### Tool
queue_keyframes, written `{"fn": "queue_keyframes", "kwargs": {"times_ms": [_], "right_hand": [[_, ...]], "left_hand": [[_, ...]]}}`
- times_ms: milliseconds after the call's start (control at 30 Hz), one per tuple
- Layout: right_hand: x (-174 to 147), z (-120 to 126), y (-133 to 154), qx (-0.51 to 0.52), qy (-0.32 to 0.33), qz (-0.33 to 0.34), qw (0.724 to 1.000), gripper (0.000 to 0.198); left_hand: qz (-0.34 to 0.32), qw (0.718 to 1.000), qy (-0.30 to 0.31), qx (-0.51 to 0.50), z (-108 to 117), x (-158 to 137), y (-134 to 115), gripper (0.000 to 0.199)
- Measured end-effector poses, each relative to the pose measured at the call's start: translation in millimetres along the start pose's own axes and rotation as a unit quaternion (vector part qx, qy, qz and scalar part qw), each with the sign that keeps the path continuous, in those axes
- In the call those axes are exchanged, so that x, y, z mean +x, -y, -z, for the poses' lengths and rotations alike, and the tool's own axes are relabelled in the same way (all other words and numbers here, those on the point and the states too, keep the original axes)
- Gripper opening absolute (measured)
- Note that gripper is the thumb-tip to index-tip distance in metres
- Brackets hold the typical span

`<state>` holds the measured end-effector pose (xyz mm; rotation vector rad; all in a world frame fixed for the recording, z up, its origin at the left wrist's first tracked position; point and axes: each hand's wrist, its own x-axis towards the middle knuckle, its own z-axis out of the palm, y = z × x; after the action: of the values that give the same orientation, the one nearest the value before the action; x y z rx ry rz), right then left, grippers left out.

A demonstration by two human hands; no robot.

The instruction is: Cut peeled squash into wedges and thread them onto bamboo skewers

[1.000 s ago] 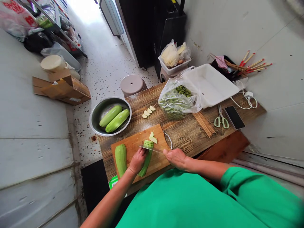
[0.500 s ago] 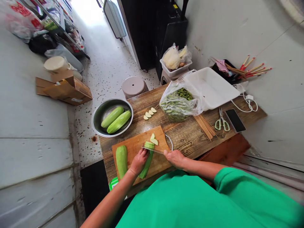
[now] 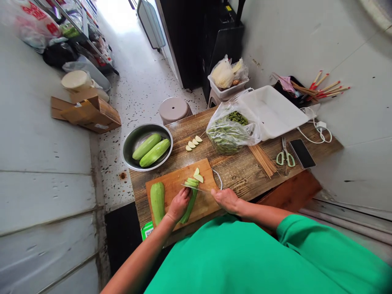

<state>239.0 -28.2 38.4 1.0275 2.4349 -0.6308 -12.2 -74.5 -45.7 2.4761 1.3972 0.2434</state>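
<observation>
Left hand (image 3: 179, 205): apparently grasping cut squash (image 3: 190, 205), though partly hidden from above.
Right hand (image 3: 226, 200): clenched round knife (image 3: 200, 189).
Cut squash: on cutting board (image 3: 171, 190), toward near edge; likely firm, slippery; best held behind blade.

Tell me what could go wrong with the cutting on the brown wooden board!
The thin metal knife in the right hand is very close to the left hand, so it might nick a finger. The long green squash piece steadied by the left hand could slip. The thin pale-green slices just past the knife might slide apart.
</observation>
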Motion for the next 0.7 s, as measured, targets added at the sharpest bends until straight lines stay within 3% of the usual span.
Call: {"fn": "queue_keyframes", "kwargs": {"times_ms": [300, 700], "right_hand": [[-17, 7, 14, 0.010, 0.000, 0.002, 1.000, 0.022], [-18, 4, 12, 0.003, 0.009, -0.001, 1.000, 0.020]], "left_hand": [[-0.010, 1.000, 0.019, 0.009, 3, 0, -4, 0.033], [-0.010, 1.000, 0.023, 0.016, 8, 0, -6, 0.032]]}}
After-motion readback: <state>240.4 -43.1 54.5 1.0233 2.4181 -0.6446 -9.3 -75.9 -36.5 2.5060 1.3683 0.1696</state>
